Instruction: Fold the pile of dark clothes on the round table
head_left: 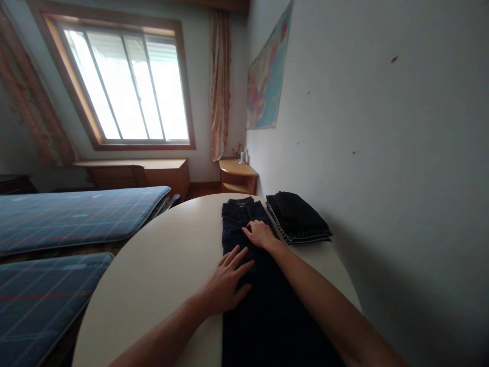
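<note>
A dark navy shirt point(263, 306) lies lengthwise on the pale round table point(153, 275), its collar at the far end and its sides folded into a long narrow strip. My left hand point(230, 278) rests on the shirt's left edge with the fingers spread. Farther up, near the collar, my right hand point(260, 233) lies on the cloth, fingers extended and apart. Neither hand grips the fabric. The near end of the shirt runs out of the bottom of the view.
Beside the shirt, a stack of folded dark clothes point(300, 216) sits at the table's right, near the white wall point(401, 153). Blue plaid mattresses point(76, 216) are on the left. A corner shelf point(239, 168) and a wooden desk point(164, 171) stand beyond the table.
</note>
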The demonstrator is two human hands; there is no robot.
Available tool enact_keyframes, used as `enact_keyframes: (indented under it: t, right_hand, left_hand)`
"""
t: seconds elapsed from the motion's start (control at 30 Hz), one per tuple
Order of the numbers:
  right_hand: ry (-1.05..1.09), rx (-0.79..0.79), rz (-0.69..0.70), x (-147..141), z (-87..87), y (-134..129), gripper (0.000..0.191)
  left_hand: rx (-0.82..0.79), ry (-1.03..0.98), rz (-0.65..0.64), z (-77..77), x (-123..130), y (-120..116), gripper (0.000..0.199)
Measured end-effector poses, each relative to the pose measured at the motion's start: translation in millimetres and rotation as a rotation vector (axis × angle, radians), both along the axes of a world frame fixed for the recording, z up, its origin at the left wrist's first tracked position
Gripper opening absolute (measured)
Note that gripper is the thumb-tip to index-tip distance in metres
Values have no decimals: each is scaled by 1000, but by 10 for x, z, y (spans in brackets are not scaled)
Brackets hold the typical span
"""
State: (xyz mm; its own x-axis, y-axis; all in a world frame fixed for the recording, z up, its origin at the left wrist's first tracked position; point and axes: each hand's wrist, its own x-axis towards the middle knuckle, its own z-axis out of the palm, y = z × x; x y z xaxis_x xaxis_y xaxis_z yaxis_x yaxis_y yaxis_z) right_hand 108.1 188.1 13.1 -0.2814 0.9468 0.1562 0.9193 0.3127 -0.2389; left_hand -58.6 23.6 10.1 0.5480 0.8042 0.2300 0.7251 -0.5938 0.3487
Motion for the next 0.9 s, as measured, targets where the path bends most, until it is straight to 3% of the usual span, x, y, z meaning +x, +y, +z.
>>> enact_keyframes:
  t: [0.17, 0.47, 0.63, 0.9]
  right_hand:
    - [73, -46, -10, -224, -4, 242, 49]
    - [76, -133, -1, -472, -61, 775, 46]
    - [67, -136, -1, -592, -147, 903, 44]
    - [72, -43, -45, -629, -106, 939, 50]
  left_hand:
    - [-122, 75, 71, -158, -65, 101, 66]
    - [-191, 77, 60, -102, -52, 98, 69]
    - [-223, 79, 64, -62, -52, 90, 70]
    - [-240, 82, 70, -33, -42, 90, 71]
